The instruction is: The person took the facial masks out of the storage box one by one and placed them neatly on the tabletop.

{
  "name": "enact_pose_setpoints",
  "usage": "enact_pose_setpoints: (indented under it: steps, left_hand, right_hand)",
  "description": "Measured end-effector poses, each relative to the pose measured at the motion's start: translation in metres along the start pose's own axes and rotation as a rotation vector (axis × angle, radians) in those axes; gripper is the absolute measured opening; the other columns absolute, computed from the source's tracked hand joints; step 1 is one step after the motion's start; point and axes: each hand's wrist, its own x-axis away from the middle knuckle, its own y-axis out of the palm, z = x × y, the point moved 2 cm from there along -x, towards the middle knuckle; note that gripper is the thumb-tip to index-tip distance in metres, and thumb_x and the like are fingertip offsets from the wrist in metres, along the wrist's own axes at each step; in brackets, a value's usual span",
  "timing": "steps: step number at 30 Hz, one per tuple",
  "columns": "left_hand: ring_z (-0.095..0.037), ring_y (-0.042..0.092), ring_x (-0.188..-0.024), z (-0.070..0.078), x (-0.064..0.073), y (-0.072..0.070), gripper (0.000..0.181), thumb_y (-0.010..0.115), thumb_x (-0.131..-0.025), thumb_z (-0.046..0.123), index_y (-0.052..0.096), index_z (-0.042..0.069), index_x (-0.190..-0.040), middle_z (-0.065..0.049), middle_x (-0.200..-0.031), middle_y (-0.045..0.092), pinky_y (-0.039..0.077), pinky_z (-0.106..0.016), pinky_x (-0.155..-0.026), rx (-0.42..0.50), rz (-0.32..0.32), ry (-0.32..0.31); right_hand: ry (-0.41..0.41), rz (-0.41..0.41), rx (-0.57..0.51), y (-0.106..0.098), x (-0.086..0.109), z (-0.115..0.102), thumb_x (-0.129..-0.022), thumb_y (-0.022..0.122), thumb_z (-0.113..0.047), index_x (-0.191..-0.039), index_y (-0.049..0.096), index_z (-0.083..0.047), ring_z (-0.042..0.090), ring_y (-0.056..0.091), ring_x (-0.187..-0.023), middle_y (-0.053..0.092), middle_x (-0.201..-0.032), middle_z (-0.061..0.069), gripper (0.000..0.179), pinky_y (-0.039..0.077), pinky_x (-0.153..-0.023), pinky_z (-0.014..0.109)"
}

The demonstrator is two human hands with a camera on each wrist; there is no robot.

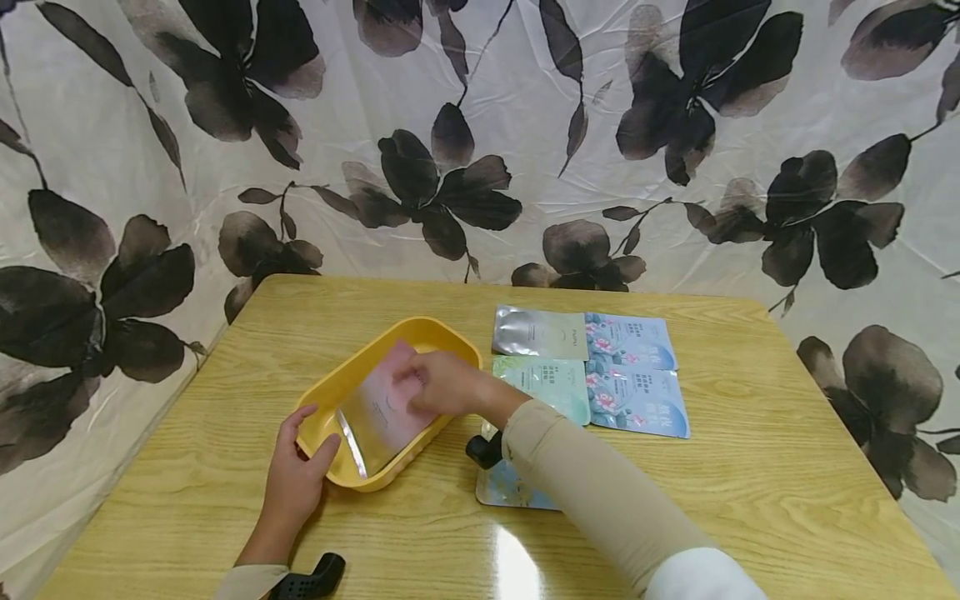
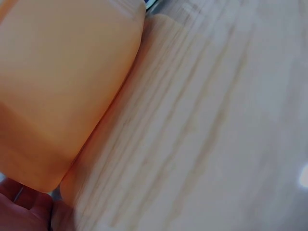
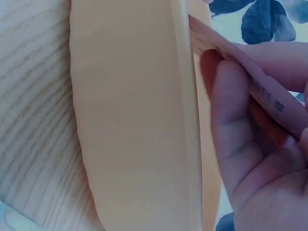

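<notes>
A yellow plastic basket (image 1: 435,332) lies slantwise on the table. My left hand (image 1: 294,479) grips its near left end, thumb over the rim and fingers outside; in the left wrist view the basket's side (image 2: 62,96) fills the upper left, with part of that hand (image 2: 26,207) at the corner. Inside the basket, my right hand (image 1: 450,383) holds a flat pink-to-silver sachet (image 1: 378,412) tilted against the rim. In the right wrist view, thumb and fingers pinch the pink sachet (image 3: 276,101) beside the basket wall (image 3: 134,115). Whether more lies beneath it is hidden.
Right of the basket, flat sachets lie in rows: a silver one (image 1: 536,333), a green one (image 1: 546,385) and two blue floral ones (image 1: 630,340). Another blue sachet (image 1: 513,487) is partly covered by my right forearm. A floral curtain (image 1: 450,125) hangs behind the wooden table (image 1: 780,467).
</notes>
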Motion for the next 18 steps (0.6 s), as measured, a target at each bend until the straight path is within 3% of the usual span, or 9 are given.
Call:
enact_pose_setpoints:
  steps: [4,10,16,18]
  left_hand:
    - [-0.023,0.046,-0.121,0.000,0.000,0.001,0.061,0.055,-0.103,0.014,0.024,0.004,-0.154,-0.024,-0.148,0.036,0.041,-0.005,-0.082,0.020,-0.001,0.006]
    - [-0.005,0.047,-0.110,0.000,0.000,0.001,0.061,0.055,-0.103,0.015,0.025,0.004,-0.154,-0.024,-0.148,0.035,0.042,-0.007,-0.082,0.027,0.000,0.010]
    - [-0.024,0.045,-0.120,0.001,0.000,0.001,0.060,0.055,-0.103,0.016,0.025,0.003,-0.153,-0.024,-0.149,0.034,0.040,-0.006,-0.082,0.023,0.004,0.009]
    - [-0.023,0.045,-0.121,0.001,0.000,0.001,0.060,0.055,-0.103,0.016,0.025,0.003,-0.153,-0.024,-0.150,0.033,0.040,-0.005,-0.081,0.026,0.002,0.004]
  right_hand:
    - [-0.019,0.064,-0.019,-0.006,0.010,0.001,-0.087,0.071,-0.005,-0.133,0.065,-0.012,0.015,0.044,-0.134,0.057,-0.141,0.005,0.047,0.036,-0.105,0.025]
    - [-0.002,0.136,-0.001,-0.017,0.024,0.003,-0.088,0.069,-0.007,-0.135,0.064,-0.015,0.016,0.051,-0.125,0.060,-0.138,0.003,0.049,0.042,-0.096,0.027]
    - [-0.046,0.195,0.032,-0.027,0.039,0.004,-0.088,0.067,-0.006,-0.133,0.064,-0.012,0.017,0.055,-0.116,0.063,-0.132,0.002,0.045,0.044,-0.096,0.029]
    - [-0.068,0.214,0.038,-0.031,0.045,0.004,-0.089,0.067,-0.004,-0.133,0.064,-0.010,0.017,0.056,-0.115,0.064,-0.131,0.003,0.044,0.044,-0.096,0.030]
